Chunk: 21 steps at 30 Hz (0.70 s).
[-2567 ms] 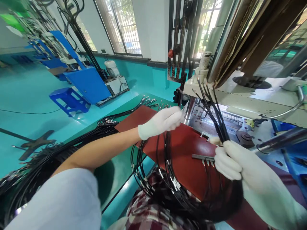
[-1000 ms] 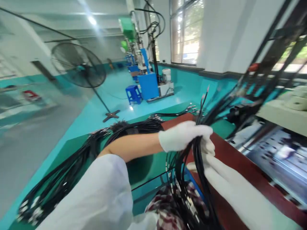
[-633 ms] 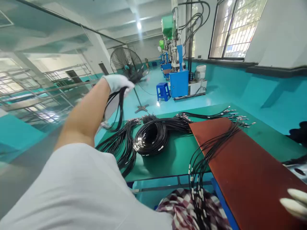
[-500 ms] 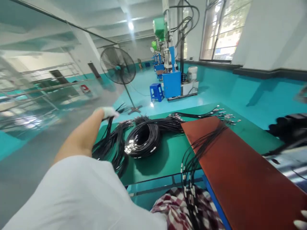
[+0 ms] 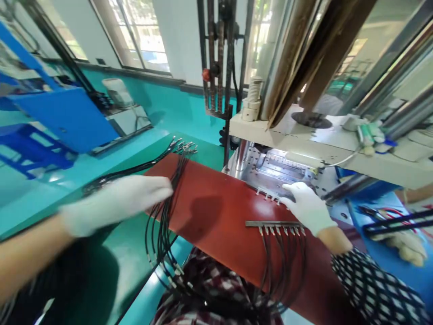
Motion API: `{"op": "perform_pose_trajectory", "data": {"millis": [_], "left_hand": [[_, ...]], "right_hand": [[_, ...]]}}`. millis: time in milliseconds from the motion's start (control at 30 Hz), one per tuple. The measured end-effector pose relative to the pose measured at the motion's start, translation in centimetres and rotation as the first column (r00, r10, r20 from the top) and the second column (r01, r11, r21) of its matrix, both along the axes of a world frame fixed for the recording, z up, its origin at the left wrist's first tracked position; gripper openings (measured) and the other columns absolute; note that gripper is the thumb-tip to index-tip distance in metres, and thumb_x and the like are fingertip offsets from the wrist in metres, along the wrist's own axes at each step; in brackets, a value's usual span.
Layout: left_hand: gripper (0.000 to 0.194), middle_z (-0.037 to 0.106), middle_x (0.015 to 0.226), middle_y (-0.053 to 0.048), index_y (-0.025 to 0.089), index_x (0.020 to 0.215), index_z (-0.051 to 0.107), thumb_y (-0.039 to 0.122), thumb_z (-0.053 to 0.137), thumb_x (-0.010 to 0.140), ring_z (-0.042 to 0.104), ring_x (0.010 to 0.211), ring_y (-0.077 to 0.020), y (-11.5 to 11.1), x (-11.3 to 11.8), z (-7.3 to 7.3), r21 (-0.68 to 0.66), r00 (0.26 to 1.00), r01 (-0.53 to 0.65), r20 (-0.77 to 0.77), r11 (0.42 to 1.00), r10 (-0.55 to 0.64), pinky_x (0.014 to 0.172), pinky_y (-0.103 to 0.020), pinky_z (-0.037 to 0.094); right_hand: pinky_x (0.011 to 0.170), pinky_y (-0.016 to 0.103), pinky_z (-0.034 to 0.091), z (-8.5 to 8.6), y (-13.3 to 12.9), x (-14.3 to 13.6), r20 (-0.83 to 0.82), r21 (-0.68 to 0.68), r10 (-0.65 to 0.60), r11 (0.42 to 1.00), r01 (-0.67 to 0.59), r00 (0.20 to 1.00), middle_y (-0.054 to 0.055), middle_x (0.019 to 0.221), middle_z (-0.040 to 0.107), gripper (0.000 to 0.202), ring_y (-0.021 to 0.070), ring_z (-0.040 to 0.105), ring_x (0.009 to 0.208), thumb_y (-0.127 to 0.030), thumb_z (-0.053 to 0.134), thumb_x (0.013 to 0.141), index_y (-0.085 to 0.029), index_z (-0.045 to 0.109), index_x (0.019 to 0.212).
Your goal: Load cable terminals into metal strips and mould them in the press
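Observation:
My left hand (image 5: 118, 203), in a white glove and smeared by motion, is stretched out beside a bunch of black cables (image 5: 165, 212). Nothing shows in its fingers; whether they touch the cables I cannot tell. The cables lie over a red-brown board (image 5: 209, 198), their ends hanging towards my lap. At the board's far edge my gloved right hand (image 5: 306, 207) has thumb and finger around the right end of a thin dark strip (image 5: 262, 193) with small pale pieces. Nearer me, a metal bar (image 5: 270, 224) holds a row of silver cable ends, their black cables (image 5: 280, 262) running down.
A press (image 5: 277, 135) with a lit metal mould (image 5: 280, 164) stands beyond the board. Pliers (image 5: 372, 211) lie on a blue surface at right, by another person's arm (image 5: 416, 194). More cables (image 5: 128, 171) lie on the green table (image 5: 135, 257). A blue stool (image 5: 32, 149) stands at left.
My view has swung right, from the fan and cable coil to the press. My left hand has left the cables at the far left and is over the board's left side.

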<state>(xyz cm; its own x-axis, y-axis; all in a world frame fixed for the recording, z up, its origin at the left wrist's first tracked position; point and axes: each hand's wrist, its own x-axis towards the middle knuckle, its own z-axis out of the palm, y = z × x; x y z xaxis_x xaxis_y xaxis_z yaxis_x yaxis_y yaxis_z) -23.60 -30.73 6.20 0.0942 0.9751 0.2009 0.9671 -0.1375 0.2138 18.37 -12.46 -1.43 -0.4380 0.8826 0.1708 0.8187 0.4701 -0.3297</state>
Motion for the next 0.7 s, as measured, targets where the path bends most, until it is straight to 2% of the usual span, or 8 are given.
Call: {"op": "perform_pose_trajectory", "data": {"millis": [67, 167, 267, 333, 400, 500, 567, 700], "left_hand": [[0.027, 0.070, 0.107, -0.003, 0.023, 0.109, 0.069, 0.034, 0.046, 0.099, 0.065, 0.106, -0.0193, 4.8, 5.2, -2.6, -0.101, 0.984, 0.171, -0.041, 0.980, -0.175, 0.098, -0.033, 0.050], [0.040, 0.061, 0.132, -0.010, 0.024, 0.135, 0.058, 0.028, 0.053, 0.096, 0.055, 0.125, -0.0255, 12.8, 12.5, -7.3, -0.026, 0.941, 0.336, -0.030, 0.942, -0.337, 0.105, -0.041, 0.045], [0.032, 0.066, 0.115, -0.010, 0.020, 0.124, 0.067, 0.029, 0.057, 0.095, 0.061, 0.107, -0.0247, 18.1, 16.1, -11.3, -0.034, 0.898, 0.438, 0.064, 0.898, -0.435, 0.097, -0.040, 0.048], [0.025, 0.067, 0.104, -0.009, 0.018, 0.110, 0.072, 0.031, 0.056, 0.096, 0.061, 0.100, -0.0234, 19.4, 16.3, -12.9, -0.032, 0.884, 0.461, 0.096, 0.887, -0.457, 0.093, -0.038, 0.049], [0.026, 0.066, 0.103, -0.009, 0.017, 0.109, 0.072, 0.033, 0.055, 0.098, 0.060, 0.100, -0.0232, 19.8, 15.8, -13.8, -0.019, 0.876, 0.474, 0.116, 0.880, -0.469, 0.093, -0.038, 0.048], [0.030, 0.064, 0.104, -0.010, 0.017, 0.114, 0.071, 0.035, 0.052, 0.099, 0.058, 0.100, -0.0239, 19.7, 15.1, -14.6, 0.001, 0.869, 0.480, 0.138, 0.877, -0.475, 0.091, -0.038, 0.048], [0.031, 0.063, 0.101, -0.010, 0.017, 0.114, 0.070, 0.035, 0.052, 0.099, 0.057, 0.097, -0.0237, 19.9, 15.1, -14.9, 0.013, 0.865, 0.483, 0.148, 0.876, -0.479, 0.088, -0.037, 0.048], [0.027, 0.062, 0.097, -0.010, 0.016, 0.111, 0.071, 0.031, 0.054, 0.097, 0.057, 0.095, -0.0236, 20.2, 15.1, -15.2, 0.033, 0.855, 0.494, 0.164, 0.869, -0.492, 0.087, -0.037, 0.049]], "right_hand": [[0.091, 0.046, 0.051, -1.1, 0.7, -1.2, -0.001, -0.036, 0.059, 0.998, -0.059, 0.998, 0.016, 0.114, 0.067, 0.043, 0.0329, 0.063, 0.107, -0.036, 0.070, 0.080, -0.018, 0.074, 0.119], [0.079, 0.035, 0.053, -2.3, 1.3, -1.9, -0.057, -0.080, 0.086, 0.993, -0.090, 0.995, 0.008, 0.094, 0.070, 0.024, 0.0230, 0.066, 0.086, -0.034, 0.065, 0.086, -0.023, 0.080, 0.100], [0.074, 0.030, 0.054, -2.9, 2.2, -1.5, -0.142, -0.100, 0.104, 0.988, -0.119, 0.984, 0.004, 0.086, 0.073, 0.025, 0.0180, 0.067, 0.076, -0.034, 0.059, 0.090, -0.022, 0.080, 0.084], [0.068, 0.027, 0.054, -3.1, 2.7, -1.1, -0.197, -0.104, 0.111, 0.986, -0.133, 0.974, 0.003, 0.081, 0.075, 0.032, 0.0164, 0.068, 0.070, -0.035, 0.053, 0.094, -0.020, 0.078, 0.079], [0.068, 0.029, 0.054, -3.2, 2.8, -1.0, -0.231, -0.068, 0.105, 0.990, -0.124, 0.967, 0.004, 0.081, 0.075, 0.036, 0.0175, 0.068, 0.071, -0.033, 0.049, 0.097, -0.019, 0.077, 0.080], [0.089, 0.036, 0.052, -2.4, 1.9, -1.7, -0.237, 0.032, 0.143, 0.990, -0.139, 0.961, 0.007, 0.096, 0.076, 0.029, 0.0226, 0.068, 0.094, -0.032, 0.053, 0.095, -0.020, 0.076, 0.084], [0.102, 0.040, 0.045, -1.1, 1.0, -2.6, -0.224, 0.113, 0.201, 0.977, -0.180, 0.954, 0.007, 0.106, 0.075, 0.025, 0.0246, 0.065, 0.108, -0.034, 0.056, 0.095, -0.022, 0.077, 0.089], [0.102, 0.034, 0.046, 2.3, -1.3, -2.5, -0.276, 0.261, 0.192, 0.958, -0.119, 0.942, 0.003, 0.113, 0.074, 0.024, 0.0207, 0.066, 0.108, -0.035, 0.053, 0.099, -0.024, 0.074, 0.103]]}}
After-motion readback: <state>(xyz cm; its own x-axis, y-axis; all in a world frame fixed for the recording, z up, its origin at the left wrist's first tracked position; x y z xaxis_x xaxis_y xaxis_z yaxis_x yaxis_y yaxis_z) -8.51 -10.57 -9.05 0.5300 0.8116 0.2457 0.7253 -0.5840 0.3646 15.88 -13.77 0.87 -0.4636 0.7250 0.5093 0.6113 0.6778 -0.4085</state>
